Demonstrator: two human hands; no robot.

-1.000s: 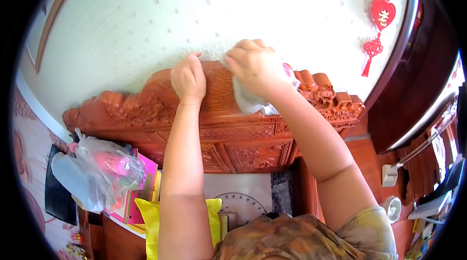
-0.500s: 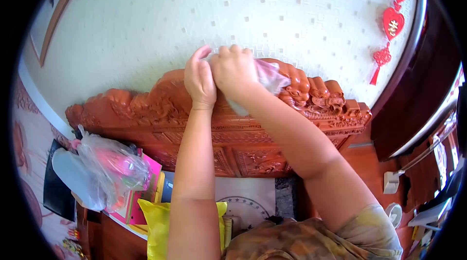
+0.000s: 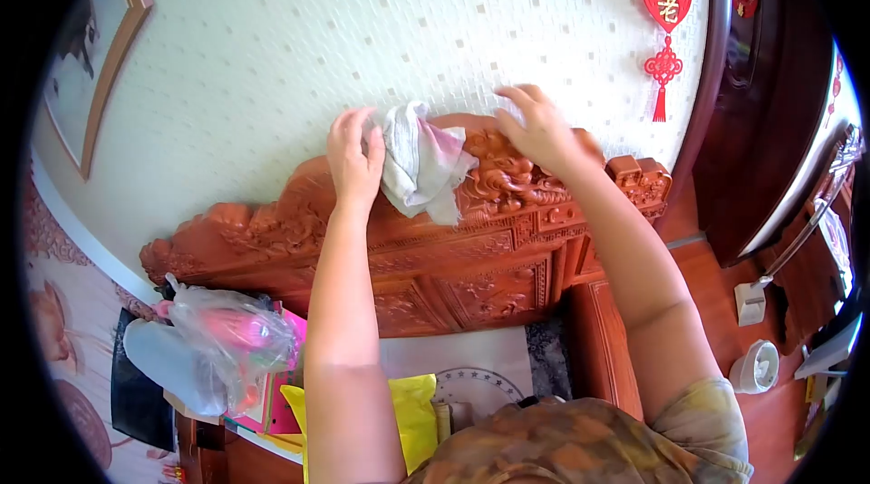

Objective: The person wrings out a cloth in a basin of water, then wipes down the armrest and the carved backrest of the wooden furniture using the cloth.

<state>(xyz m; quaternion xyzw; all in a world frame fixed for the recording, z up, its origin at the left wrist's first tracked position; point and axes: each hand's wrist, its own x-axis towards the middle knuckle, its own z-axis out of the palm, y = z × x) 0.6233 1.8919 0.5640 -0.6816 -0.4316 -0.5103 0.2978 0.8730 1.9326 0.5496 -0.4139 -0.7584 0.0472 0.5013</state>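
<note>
A white and pink cloth (image 3: 419,162) lies draped over the top edge of the carved reddish wooden backrest (image 3: 408,257), hanging down its front. Just left of the cloth is my left hand (image 3: 354,154), its fingers bent and apart from the thumb, close to the cloth's edge. To the right, my right hand (image 3: 541,132) is off the cloth, over the carved crest, with thumb and fingers spread and nothing between them.
Behind the backrest rises a patterned wall (image 3: 362,31). Red heart ornaments (image 3: 666,2) hang at the upper right. Plastic-bagged items (image 3: 240,330) and a yellow bag (image 3: 415,416) are at the lower left and centre. A white container (image 3: 755,368) stands at the right.
My right hand has let go of the cloth and moved right. The cloth now rests on the top edge, beside my left hand. The view has shifted somewhat.
</note>
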